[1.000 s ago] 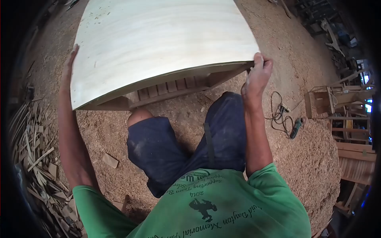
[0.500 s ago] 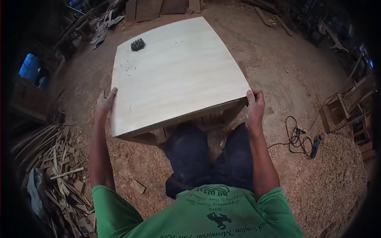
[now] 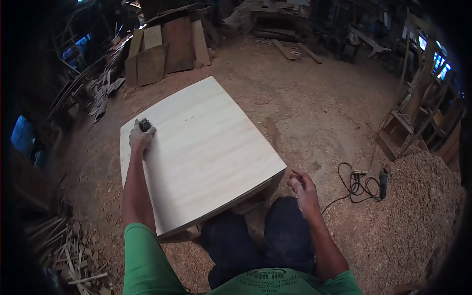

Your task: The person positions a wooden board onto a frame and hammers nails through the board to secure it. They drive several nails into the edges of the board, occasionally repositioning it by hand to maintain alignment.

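A pale plywood panel (image 3: 206, 157) tops a box-like wooden frame in front of my knees. My left hand (image 3: 140, 137) reaches to the panel's far left part, its fingers and thumb closed around a dark spiky clump (image 3: 144, 125) that looks like a heap of small nails. Part of the clump is hidden by the fingers. Just off the near right corner of the panel, my right hand (image 3: 306, 194) hangs in the air with loosely bent fingers and nothing visible in it.
A power tool (image 3: 383, 183) with a coiled black cord (image 3: 351, 184) lies on the floor to the right, by a heap of wood shavings (image 3: 418, 211). Boards (image 3: 177, 44) lean at the back left. Scrap strips (image 3: 73, 255) are piled at the lower left.
My left hand has left the panel's left edge and moved forward onto the dark clump. My right hand has let go of the near right corner. The view has tilted up.
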Motion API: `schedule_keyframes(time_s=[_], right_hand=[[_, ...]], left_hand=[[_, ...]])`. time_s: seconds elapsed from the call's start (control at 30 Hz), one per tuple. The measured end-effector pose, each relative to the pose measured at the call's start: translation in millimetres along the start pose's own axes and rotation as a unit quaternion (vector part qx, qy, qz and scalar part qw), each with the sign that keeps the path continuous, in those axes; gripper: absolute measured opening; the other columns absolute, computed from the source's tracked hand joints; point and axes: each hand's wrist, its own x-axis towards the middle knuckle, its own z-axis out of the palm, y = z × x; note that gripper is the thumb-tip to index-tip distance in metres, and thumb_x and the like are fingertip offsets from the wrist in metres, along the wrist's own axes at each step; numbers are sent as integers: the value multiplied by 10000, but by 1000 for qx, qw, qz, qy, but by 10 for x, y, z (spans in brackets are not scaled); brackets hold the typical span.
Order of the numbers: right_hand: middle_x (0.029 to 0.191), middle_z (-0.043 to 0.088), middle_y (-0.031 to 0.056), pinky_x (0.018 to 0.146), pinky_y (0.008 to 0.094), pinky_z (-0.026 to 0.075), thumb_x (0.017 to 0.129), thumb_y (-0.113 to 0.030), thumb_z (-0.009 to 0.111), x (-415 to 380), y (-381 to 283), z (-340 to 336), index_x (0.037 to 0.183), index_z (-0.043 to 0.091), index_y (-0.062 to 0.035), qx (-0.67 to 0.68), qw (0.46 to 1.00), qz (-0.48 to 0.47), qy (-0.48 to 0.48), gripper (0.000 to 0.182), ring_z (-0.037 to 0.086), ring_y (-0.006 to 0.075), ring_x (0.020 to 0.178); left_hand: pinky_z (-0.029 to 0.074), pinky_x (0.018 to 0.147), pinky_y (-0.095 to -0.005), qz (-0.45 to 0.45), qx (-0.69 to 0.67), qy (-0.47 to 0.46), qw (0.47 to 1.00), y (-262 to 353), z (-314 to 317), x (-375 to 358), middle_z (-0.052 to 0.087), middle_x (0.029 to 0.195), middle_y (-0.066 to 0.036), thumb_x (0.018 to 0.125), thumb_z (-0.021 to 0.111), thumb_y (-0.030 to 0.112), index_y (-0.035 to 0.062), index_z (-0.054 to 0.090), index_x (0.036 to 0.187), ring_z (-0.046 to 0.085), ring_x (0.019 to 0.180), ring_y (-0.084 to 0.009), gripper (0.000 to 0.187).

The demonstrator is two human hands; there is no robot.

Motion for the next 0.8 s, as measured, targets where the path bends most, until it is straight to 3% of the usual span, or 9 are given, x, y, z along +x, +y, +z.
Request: schedule_keyframes(time_s=[0.07, 0.13, 0.2, 0.3, 0.43, 0.53, 0.6, 0.73, 0.8], right_hand=[[1221, 733, 106, 969, 334, 551, 1112, -131, 640, -181, 314, -429, 1376, 701, -48, -74, 996, 3, 49, 284, 685, 170, 1092], [1193, 740, 100, 963, 339, 558, 1109, -143, 639, -440, 779, -1049, 1381, 698, -42, -138, 984, 57, 93, 296, 697, 180, 1069], [1162, 741, 86, 969, 333, 557, 1108, -155, 631, -755, 1390, -1721, 1397, 687, -22, -186, 962, 149, 130, 324, 702, 185, 1039], [1134, 747, 92, 913, 348, 576, 1073, -142, 649, -1381, 2283, -2479, 1379, 696, -15, -170, 939, 261, 149, 335, 710, 191, 983], [940, 749, 86, 724, 360, 572, 994, -115, 669, -2242, 3853, -3150, 1110, 775, -19, -371, 892, 201, 161, 184, 702, 174, 823], [843, 724, 85, 686, 358, 556, 943, -85, 684, -2600, 4897, -3371, 915, 748, -20, -262, 895, 274, 236, 96, 695, 184, 788], [860, 715, 89, 681, 364, 557, 922, -77, 700, -2571, 4906, -3259, 952, 726, -21, -217, 897, 340, 179, 69, 691, 191, 785], [988, 720, 133, 746, 408, 581, 916, -86, 724, -2269, 4576, -2949, 1112, 690, -11, -287, 854, 433, -28, 213, 705, 229, 864], [1037, 770, 173, 842, 468, 597, 858, -230, 787, -2245, 4577, -2754, 1142, 716, -6, -286, 881, 373, 43, 368, 761, 329, 970]], left_hand=[[488, 1190, -497, -17, 44, 18, 999, 23, 79, 141, 632, 1531, -225, 845, 854, 609, 230, 484, 1687, 614, 1410, -404, 995], [516, 1151, -500, -6, 23, 31, 999, -19, 94, 257, 715, 1426, -208, 855, 848, 534, 158, 684, 1488, 657, 1358, -409, 754], [591, 1017, -452, 48, -29, 39, 998, -87, 50, 267, 822, 1204, -171, 846, 856, 484, 105, 768, 1301, 785, 1123, -349, 599], [616, 905, -382, 50, -82, 13, 995, -183, 151, 355, 843, 1132, -114, 860, 886, 400, 80, 758, 1335, 815, 993, -254, 587], [615, 898, -350, 149, -203, 3, 968, 391, 42, -418, 836, 1117, -145, 906, 885, 357, -4, 708, 1393, 805, 982, -206, 632], [625, 882, -341, 204, -301, -72, 929, 998, -71, -1253, 766, 1184, -143, 940, 888, 252, -20, 636, 1437, 760, 1013, -215, 621], [626, 864, -342, 258, -245, -71, 932, 1268, -99, -1738, 733, 1252, -158, 927, 910, 252, 1, 613, 1456, 717, 1095, -220, 657], [496, 1152, -454, 245, -199, -110, 943, 1458, -107, -2295, 687, 1387, -212, 865, 969, 341, 86, 506, 1607, 637, 1296, -326, 911], [497, 1133, -428, 229, -259, -102, 933, 1475, -176, -2345, 684, 1421, -176, 943, 900, 365, 97, 408, 1698, 636, 1324, -302, 940]])
